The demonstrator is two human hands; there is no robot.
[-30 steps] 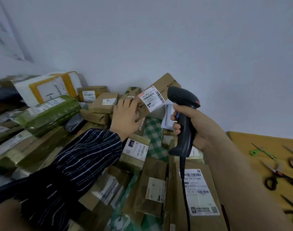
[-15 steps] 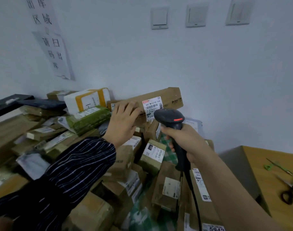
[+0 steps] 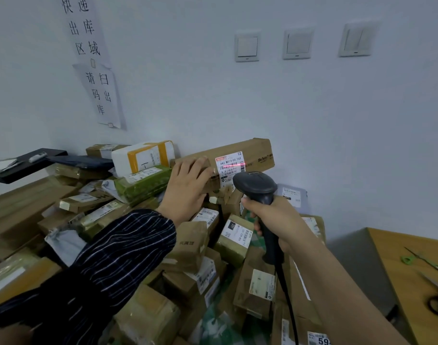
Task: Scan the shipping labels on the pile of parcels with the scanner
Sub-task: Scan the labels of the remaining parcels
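Note:
A long brown cardboard parcel (image 3: pixel 252 151) lies across the top of the pile against the wall. Its white shipping label (image 3: pixel 229 169) faces me, and a red scan line crosses the barcode. My left hand (image 3: pixel 187 189) grips the parcel's left end, fingers curled over its front. My right hand (image 3: pixel 275 217) holds the black corded scanner (image 3: pixel 259 186) by its handle, the head just below and right of the label, pointing at it. Many more brown and green parcels (image 3: pixel 195 247) with labels fill the pile below.
A white and yellow box (image 3: pixel 144 155) and a green parcel (image 3: pixel 143 183) sit left of my hand. A black shelf (image 3: pixel 26 164) juts out at far left. A wooden table (image 3: pixel 412 270) at right carries scissors (image 3: pixel 437 295). Paper signs and wall switches hang above.
The long parcel went from tilted to lying level on the pile top. The scanner came lower under the label, and the red scan line now shows on the barcode. The view tilted upward.

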